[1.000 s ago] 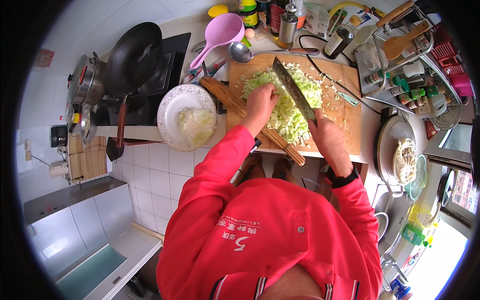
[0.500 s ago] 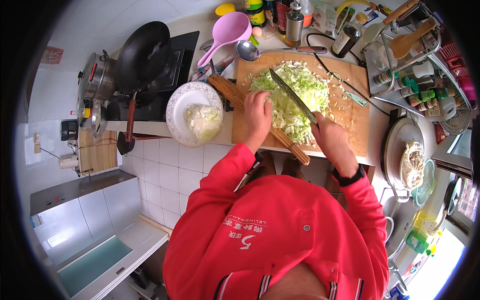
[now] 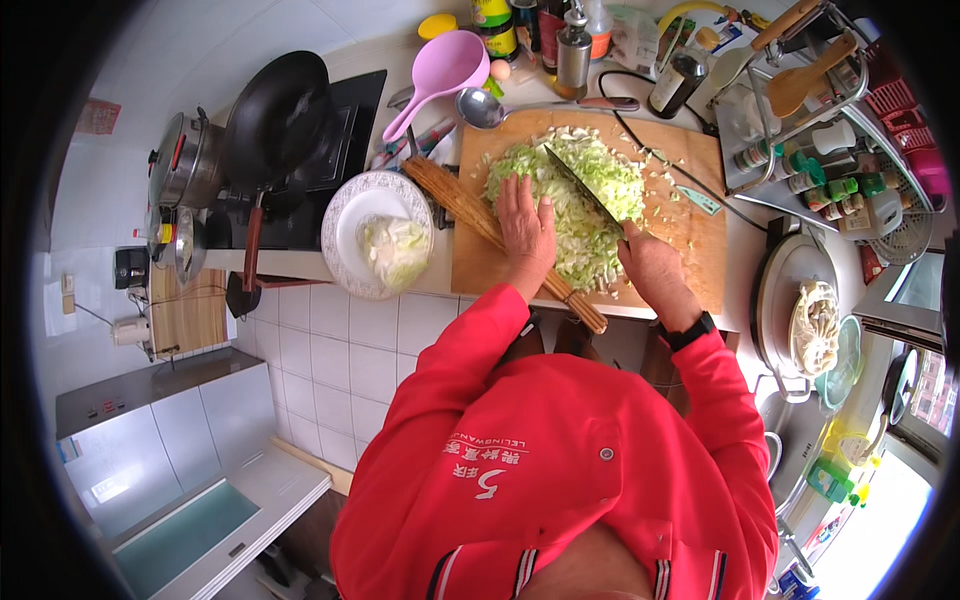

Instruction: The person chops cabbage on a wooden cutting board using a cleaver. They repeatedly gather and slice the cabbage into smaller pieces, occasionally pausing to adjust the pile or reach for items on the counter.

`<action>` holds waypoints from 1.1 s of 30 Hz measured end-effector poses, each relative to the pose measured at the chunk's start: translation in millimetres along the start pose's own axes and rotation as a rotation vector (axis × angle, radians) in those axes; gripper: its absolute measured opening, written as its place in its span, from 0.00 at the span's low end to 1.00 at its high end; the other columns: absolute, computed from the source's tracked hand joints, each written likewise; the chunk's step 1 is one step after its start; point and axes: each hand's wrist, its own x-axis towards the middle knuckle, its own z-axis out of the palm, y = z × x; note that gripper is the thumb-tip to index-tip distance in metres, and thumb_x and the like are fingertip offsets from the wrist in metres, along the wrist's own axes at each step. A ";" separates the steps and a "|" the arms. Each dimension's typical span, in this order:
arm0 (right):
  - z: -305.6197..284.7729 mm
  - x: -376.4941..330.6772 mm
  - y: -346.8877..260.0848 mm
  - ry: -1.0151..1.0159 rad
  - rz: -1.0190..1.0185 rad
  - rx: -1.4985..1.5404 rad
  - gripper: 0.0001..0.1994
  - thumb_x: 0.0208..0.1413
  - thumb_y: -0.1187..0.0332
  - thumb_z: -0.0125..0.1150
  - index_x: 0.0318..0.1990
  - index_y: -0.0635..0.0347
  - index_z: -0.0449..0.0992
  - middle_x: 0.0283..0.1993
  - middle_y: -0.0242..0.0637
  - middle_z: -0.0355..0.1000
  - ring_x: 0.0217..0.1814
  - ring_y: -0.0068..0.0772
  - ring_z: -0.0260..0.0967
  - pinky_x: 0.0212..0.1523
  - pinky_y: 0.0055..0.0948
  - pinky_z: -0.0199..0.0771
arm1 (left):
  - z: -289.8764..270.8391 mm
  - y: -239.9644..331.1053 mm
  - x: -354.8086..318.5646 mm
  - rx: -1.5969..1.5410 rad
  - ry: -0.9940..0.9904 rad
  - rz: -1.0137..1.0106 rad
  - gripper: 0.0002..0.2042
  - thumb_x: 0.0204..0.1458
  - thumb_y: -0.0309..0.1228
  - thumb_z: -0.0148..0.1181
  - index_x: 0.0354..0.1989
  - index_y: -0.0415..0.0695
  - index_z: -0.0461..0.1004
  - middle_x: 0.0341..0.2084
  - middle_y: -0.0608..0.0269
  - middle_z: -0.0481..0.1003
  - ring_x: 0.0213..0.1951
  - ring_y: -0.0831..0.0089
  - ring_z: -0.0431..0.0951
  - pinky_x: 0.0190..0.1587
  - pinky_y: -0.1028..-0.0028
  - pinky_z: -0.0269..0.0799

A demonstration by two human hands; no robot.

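A heap of finely chopped pale green cabbage [image 3: 617, 178] covers the middle of a wooden cutting board [image 3: 698, 250]. My right hand [image 3: 655, 272] is closed round the handle of a kitchen knife [image 3: 582, 187], whose dark blade lies slanted across the heap, its tip pointing away and left. At the heap's left side, my left hand [image 3: 527, 228] is flat with fingers stretched out, against the cabbage. A long bundle of thin brown sticks [image 3: 452, 199] crosses the board's left part diagonally and passes beneath my left wrist. The knife's cutting edge is hidden in the cabbage.
Left of the board stands a patterned plate [image 3: 334, 215] with a clear-wrapped pale vegetable [image 3: 395, 252]. Behind are a pink ladle [image 3: 452, 62], a metal spoon [image 3: 480, 108] and bottles. A black wok [image 3: 275, 120] sits on the stove; a seasoning rack [image 3: 800, 130] stands right.
My left hand's bent fingers have straightened out flat over the left side of the cabbage. The knife stays in my right hand, its blade still across the heap. The whole view has shifted slightly.
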 end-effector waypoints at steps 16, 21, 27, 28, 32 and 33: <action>-4.0 0.5 12.8 -0.103 0.023 0.138 0.13 0.58 0.62 0.53 0.46 0.59 0.69 0.25 0.51 0.72 0.28 0.55 0.71 0.29 0.49 0.70 | -14.5 12.5 33.5 -0.665 0.009 -0.078 0.22 0.65 0.41 0.35 0.55 0.37 0.69 0.56 0.50 0.67 0.57 0.60 0.67 0.61 0.66 0.58; -10.5 -1.8 1.5 0.087 0.088 0.121 0.11 0.58 0.64 0.52 0.45 0.58 0.69 0.25 0.49 0.72 0.27 0.54 0.71 0.28 0.48 0.70 | -21.5 -8.2 44.5 -0.894 0.101 -0.179 0.25 0.65 0.42 0.33 0.53 0.32 0.69 0.52 0.50 0.72 0.56 0.61 0.69 0.61 0.65 0.59; -2.7 -2.0 -7.9 -0.010 -0.024 0.042 0.08 0.57 0.66 0.51 0.41 0.58 0.69 0.23 0.46 0.72 0.26 0.50 0.72 0.26 0.45 0.72 | -21.4 -13.4 17.6 -0.805 0.177 -0.183 0.24 0.65 0.41 0.33 0.51 0.34 0.70 0.49 0.52 0.73 0.54 0.61 0.69 0.60 0.65 0.60; -2.7 -4.8 -7.2 0.085 -0.040 0.086 0.08 0.57 0.66 0.51 0.41 0.58 0.70 0.23 0.45 0.72 0.26 0.50 0.72 0.26 0.45 0.72 | -21.8 -12.8 9.4 -0.758 0.180 -0.157 0.24 0.65 0.41 0.33 0.51 0.34 0.70 0.48 0.52 0.73 0.54 0.61 0.70 0.60 0.65 0.60; -0.9 -6.5 -8.9 -0.101 0.014 0.081 0.09 0.57 0.66 0.51 0.42 0.58 0.70 0.24 0.47 0.72 0.28 0.51 0.73 0.27 0.46 0.72 | -15.0 -9.5 -3.2 -0.565 0.201 -0.104 0.22 0.65 0.39 0.33 0.54 0.36 0.68 0.53 0.49 0.68 0.55 0.57 0.67 0.59 0.64 0.58; 0.2 -4.0 -10.2 -0.170 -0.024 0.126 0.09 0.57 0.66 0.51 0.43 0.58 0.70 0.24 0.47 0.72 0.28 0.51 0.73 0.28 0.46 0.72 | -12.8 -8.2 -4.7 -0.517 0.203 -0.113 0.22 0.65 0.39 0.33 0.56 0.36 0.67 0.55 0.47 0.66 0.57 0.56 0.64 0.61 0.63 0.56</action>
